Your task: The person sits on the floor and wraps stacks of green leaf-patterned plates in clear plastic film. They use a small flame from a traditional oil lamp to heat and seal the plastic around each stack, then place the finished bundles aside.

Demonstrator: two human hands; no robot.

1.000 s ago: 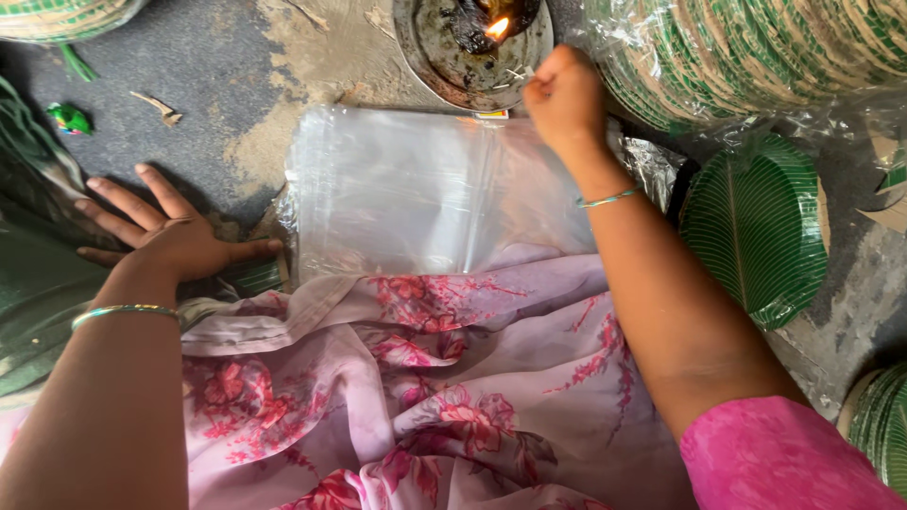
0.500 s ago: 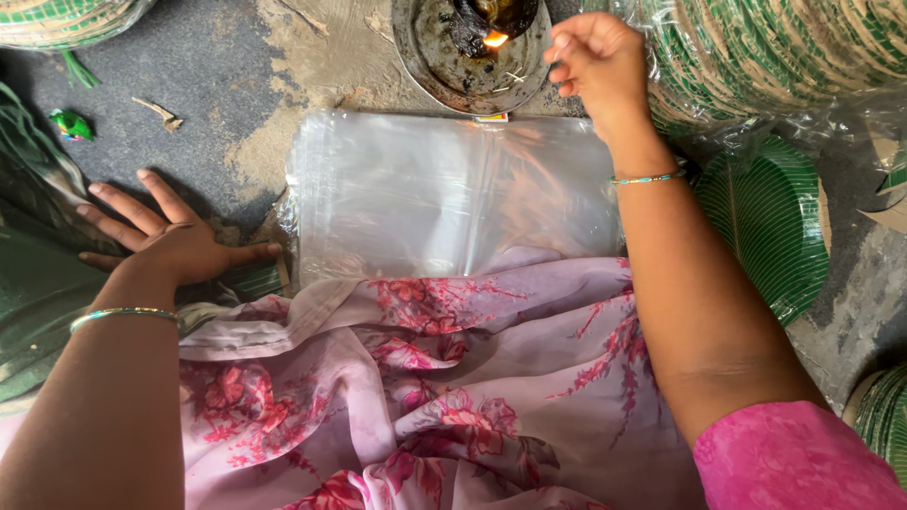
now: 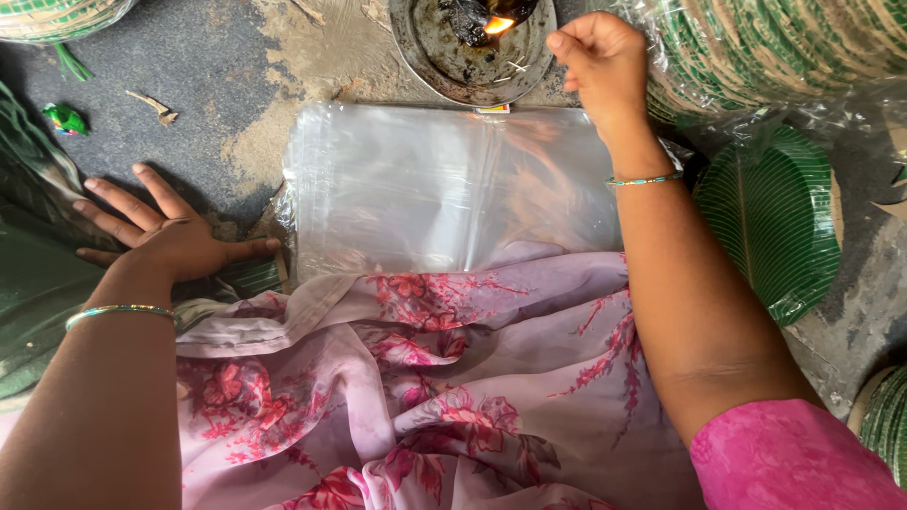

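Head view showed the right hand [image 3: 605,61] loosely curled, fingertips together, holding nothing I could see, beside the flame [image 3: 498,24], with the plastic bags [image 3: 444,189] just below it, where heat could melt them; the left hand [image 3: 170,236] lay spread on the floor.

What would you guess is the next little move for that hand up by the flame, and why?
Probably the right hand drops to the clear plastic bags' top edge. Its fingers are curled near the lit metal dish, seemingly empty, while the left hand rests flat on the floor beside the stack.
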